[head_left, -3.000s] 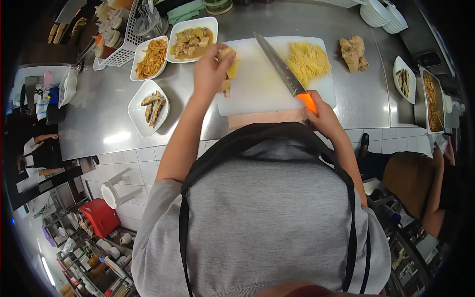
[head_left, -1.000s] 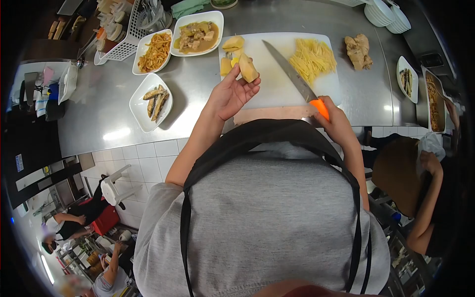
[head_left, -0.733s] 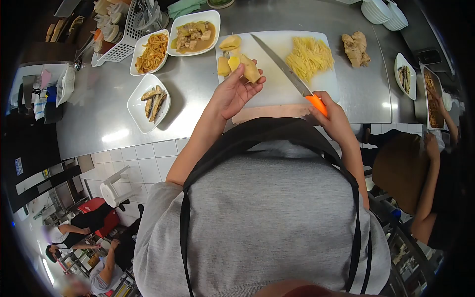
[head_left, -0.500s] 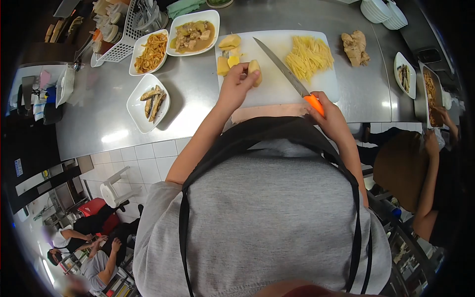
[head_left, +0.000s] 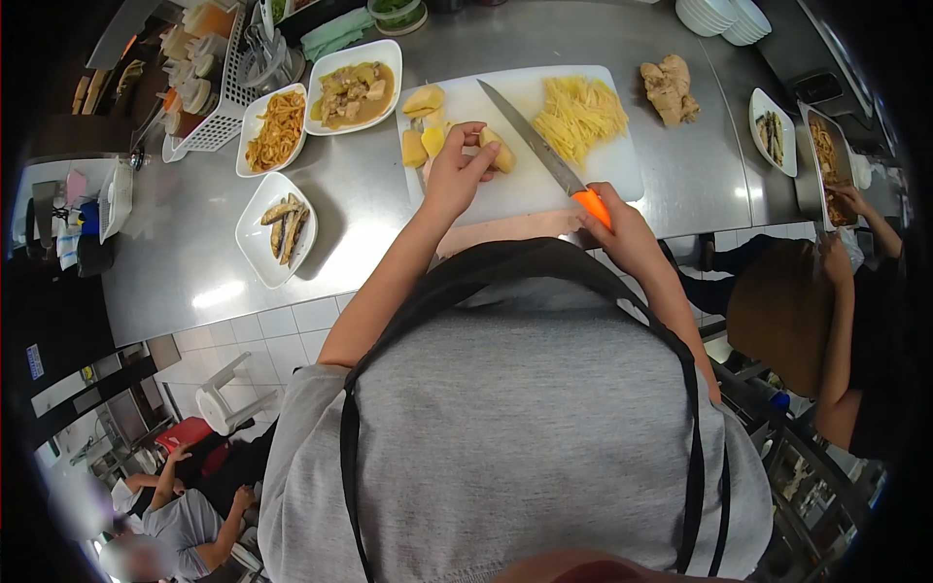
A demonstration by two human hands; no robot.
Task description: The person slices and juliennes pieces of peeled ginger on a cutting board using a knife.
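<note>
My left hand (head_left: 461, 167) grips a peeled ginger piece (head_left: 499, 152) between thumb and fingers, over the left half of the white cutting board (head_left: 525, 194). Several other peeled pieces (head_left: 423, 100) lie at the board's left edge. My right hand (head_left: 622, 233) is closed round the orange handle of a large knife (head_left: 544, 151), whose blade slants up and left across the board. Right of the blade is a pile of thin yellow shreds (head_left: 580, 119). A knobbly unpeeled ginger root (head_left: 669, 89) sits on the steel counter, right of the board.
Left of the board stand a bowl of stew (head_left: 352, 87), a bowl of orange-brown strips (head_left: 275, 132) and a dish of small fish (head_left: 283, 233). White bowls (head_left: 708, 14) are stacked at the back. A co-worker (head_left: 836, 330) reaches into a metal tray (head_left: 826, 165) on the right.
My left hand has picked the ginger piece up from the board's left side and turned it from palm-up to fingers-down. The view has shifted slightly. People at lower left have moved.
</note>
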